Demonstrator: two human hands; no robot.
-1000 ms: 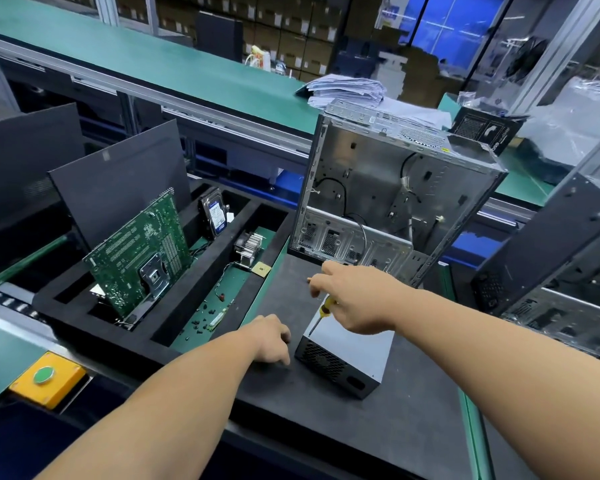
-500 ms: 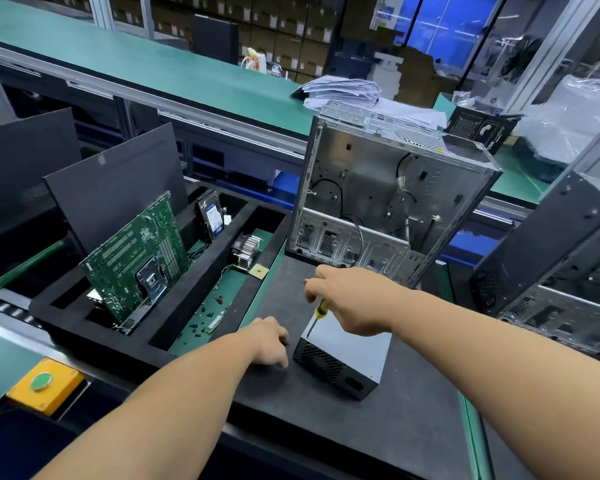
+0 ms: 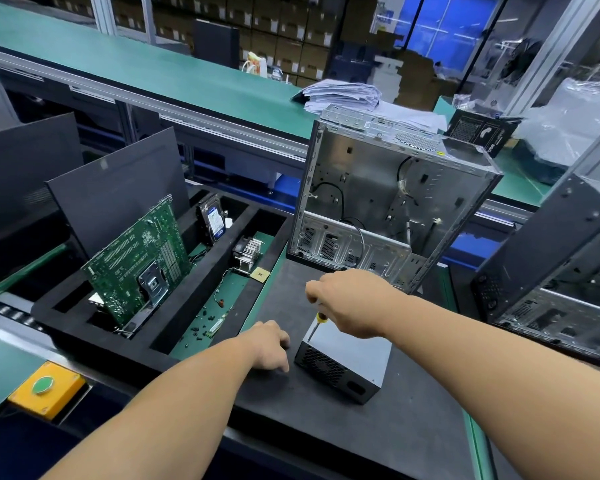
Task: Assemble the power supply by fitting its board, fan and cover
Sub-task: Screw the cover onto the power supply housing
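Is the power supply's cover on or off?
On: the grey cover closes the power supply's top, and the right hand holds a screwdriver tip-down at its corner.

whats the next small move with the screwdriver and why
Probably turn the screwdriver in place to drive the screw: the right hand grips it, its tip meets the near left corner of the power supply's top, and the left hand rests beside it.
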